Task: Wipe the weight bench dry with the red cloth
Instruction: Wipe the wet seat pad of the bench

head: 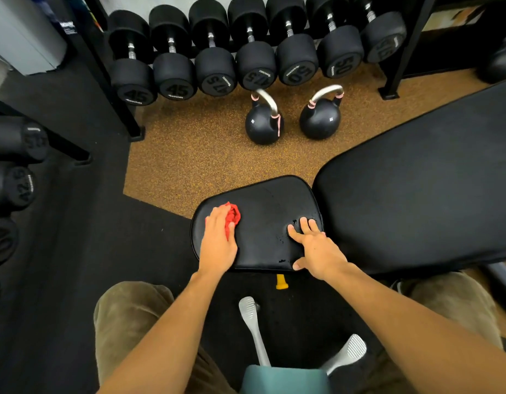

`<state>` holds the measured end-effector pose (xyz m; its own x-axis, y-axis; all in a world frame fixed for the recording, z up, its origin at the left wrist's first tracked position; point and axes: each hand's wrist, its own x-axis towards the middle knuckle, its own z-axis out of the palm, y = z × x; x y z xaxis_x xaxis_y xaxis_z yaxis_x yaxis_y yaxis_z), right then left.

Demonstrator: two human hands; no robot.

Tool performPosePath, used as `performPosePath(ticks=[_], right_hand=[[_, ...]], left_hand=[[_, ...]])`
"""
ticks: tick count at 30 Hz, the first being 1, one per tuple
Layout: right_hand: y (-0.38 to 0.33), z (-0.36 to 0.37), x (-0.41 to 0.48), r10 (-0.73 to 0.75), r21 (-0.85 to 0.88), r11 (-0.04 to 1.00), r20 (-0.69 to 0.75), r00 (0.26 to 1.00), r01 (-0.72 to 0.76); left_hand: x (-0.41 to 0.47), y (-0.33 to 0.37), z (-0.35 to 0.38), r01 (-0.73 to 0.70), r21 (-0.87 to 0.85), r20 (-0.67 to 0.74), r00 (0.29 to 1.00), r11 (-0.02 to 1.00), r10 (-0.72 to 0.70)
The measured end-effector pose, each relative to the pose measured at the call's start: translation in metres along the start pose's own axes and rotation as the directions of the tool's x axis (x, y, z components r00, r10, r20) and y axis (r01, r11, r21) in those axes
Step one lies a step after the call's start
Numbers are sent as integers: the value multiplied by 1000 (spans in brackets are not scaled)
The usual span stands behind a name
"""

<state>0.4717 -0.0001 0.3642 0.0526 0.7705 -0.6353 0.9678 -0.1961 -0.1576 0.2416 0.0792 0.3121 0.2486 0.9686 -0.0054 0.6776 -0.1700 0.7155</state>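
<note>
While my right grip [317,248] lies wide at the right edge of the seat pad [263,200], my left grip [217,240], holding the red cloth [234,215], should sweep firmly toward the droplets [283,237]

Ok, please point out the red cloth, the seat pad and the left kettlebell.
red cloth [234,215]: head view, bunched part.
seat pad [263,201]: head view, bare top surface.
left kettlebell [260,129]: head view, round body.
</note>
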Motion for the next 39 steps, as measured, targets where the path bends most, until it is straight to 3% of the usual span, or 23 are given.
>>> performPosePath(ticks=[5,12,14,16,20,22,24,27,30,34,39], right_hand=[[-1,-1,0,5,-17,1000,1,1000,-5],[3,-5,-10,-52,11,999,-17,999,52],[7,-7,-11,-73,72,995,-15,997,74],[15,-8,-12,-86,211,973,-27,996,89],[36,0,-20,32,599,789,-257,966,134],[37,7,-27,186,720,680,-354,917,140],[33,13,-36,306,780,615,-370,877,115],[25,19,-48,417,842,538,-295,860,29],[28,27,-44,456,927,374,-202,867,20],[43,31,-41,376,979,204,-84,923,6],[48,26,-48,281,989,150,-55,958,13]], left_hand=[[-20,29,31,-59,2,2,998,998,59],[-58,55,53,-159,-76,178,969,984,170],[-62,58,50,-133,-173,222,960,976,170],[-65,60,39,-65,-267,181,977,962,116],[-68,52,7,42,-333,-86,994,942,-75],[-66,39,-10,44,-254,-257,960,966,-111],[-65,20,-18,92,-180,-312,939,979,-146],[-76,-1,-4,158,-51,-210,964,986,-165],[-91,2,22,170,55,-184,970,984,-158],[-108,34,57,108,123,-80,992,986,-99],[-119,74,88,-3,119,4,1000,993,3]])
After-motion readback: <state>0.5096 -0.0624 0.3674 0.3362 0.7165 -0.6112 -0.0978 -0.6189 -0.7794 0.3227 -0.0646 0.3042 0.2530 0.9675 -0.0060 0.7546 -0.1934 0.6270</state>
